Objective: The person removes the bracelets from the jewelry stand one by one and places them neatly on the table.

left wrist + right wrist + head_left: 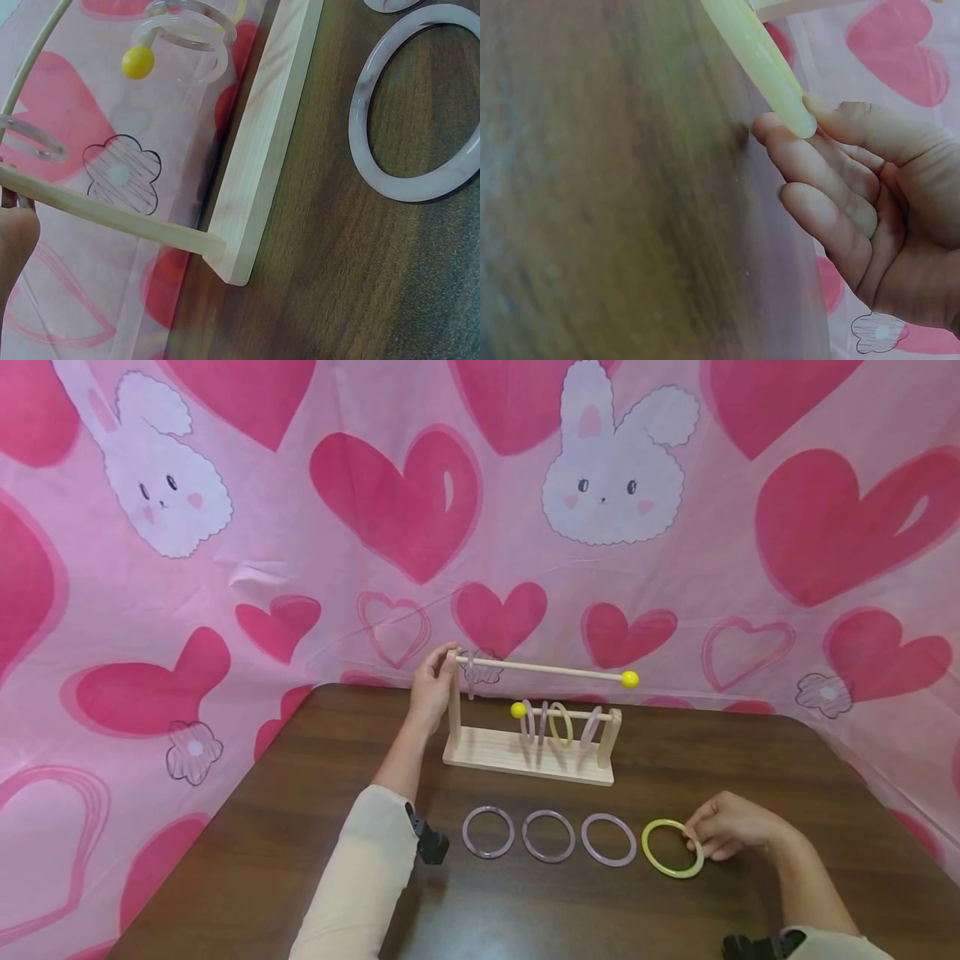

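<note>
In the head view my left hand (pixel 431 690) grips the top of the left post (pixel 454 714) of a pale wooden bangle stand (pixel 525 757). My right hand (pixel 738 825) pinches the edge of a yellow bangle (pixel 646 845) low over the table. The right wrist view shows that bangle (pixel 761 64) between thumb and fingertips. To its left lie three lilac bangles (pixel 466 833) in a row. One translucent bangle (pixel 471 687) hangs on the stand's upper rod, near the left post. Several bangles, one of them yellow (pixel 553 727), hang on the lower rod.
A yellow ball caps the upper rod's right end (pixel 630 679), and another caps the lower rod's left end (pixel 518 711). The dark wooden table (pixel 247 860) ends at a pink cloth backdrop (pixel 510 527) with hearts and rabbits.
</note>
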### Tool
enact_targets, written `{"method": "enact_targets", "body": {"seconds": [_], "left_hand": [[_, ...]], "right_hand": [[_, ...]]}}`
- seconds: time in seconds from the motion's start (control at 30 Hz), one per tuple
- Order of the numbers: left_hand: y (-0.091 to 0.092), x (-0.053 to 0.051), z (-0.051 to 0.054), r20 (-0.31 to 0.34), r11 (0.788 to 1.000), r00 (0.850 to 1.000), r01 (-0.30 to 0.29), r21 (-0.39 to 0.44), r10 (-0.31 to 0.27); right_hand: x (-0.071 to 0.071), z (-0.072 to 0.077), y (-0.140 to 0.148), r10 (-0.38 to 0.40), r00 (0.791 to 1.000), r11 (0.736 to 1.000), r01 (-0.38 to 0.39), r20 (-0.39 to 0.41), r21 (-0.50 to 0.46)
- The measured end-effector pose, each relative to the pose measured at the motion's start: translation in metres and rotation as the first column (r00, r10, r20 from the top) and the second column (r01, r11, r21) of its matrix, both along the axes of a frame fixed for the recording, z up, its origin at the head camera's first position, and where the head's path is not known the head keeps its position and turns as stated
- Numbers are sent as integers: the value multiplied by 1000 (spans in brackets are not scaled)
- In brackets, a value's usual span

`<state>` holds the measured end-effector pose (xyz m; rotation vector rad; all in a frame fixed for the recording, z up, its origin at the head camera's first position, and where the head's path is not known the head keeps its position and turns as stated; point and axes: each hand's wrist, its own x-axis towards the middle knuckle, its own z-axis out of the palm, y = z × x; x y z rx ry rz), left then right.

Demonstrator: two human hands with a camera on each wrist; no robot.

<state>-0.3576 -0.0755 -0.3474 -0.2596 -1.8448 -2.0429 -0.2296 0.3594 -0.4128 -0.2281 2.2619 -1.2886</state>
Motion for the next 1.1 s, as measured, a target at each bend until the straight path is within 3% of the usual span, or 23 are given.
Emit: {"method": "enact_targets", "body": {"seconds": [0.4,1.1], "left_hand": [[-2,2,2,13,1000,1000,-5,-5,5],[-2,4,3,-18,1000,1000,14,-6,-14]], "right_hand": [[1,1,-1,-46,996,995,52,-71,89],[2,-1,3,-92,995,989,95,-36,110]]}}
